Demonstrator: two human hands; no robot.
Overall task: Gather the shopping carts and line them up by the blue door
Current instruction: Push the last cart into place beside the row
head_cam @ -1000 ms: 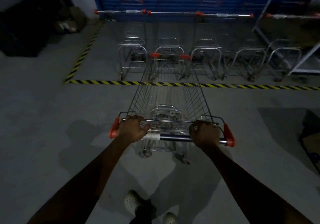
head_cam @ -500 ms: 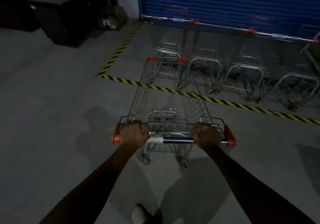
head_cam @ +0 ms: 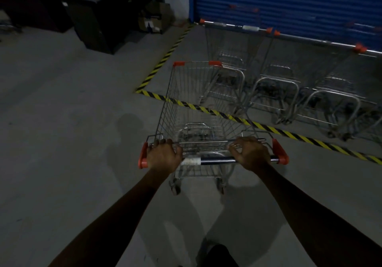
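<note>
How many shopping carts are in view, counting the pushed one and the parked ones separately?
Pushed cart: 1
Parked carts by the blue door: 3 clearly in view; the row runs off the right edge
Total: 4

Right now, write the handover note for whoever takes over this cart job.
Left hand: grips the handle bar by its left orange end.
Right hand: grips the bar near its right end.
Pushed cart: empty, rear wheels on the near side of the striped floor tape, nose toward the left end of the parked carts.
Done: at least three of those stand side by side before the blue door.
Left: roll this cart over the tape and line it up with the row, likely at its left end.
</note>
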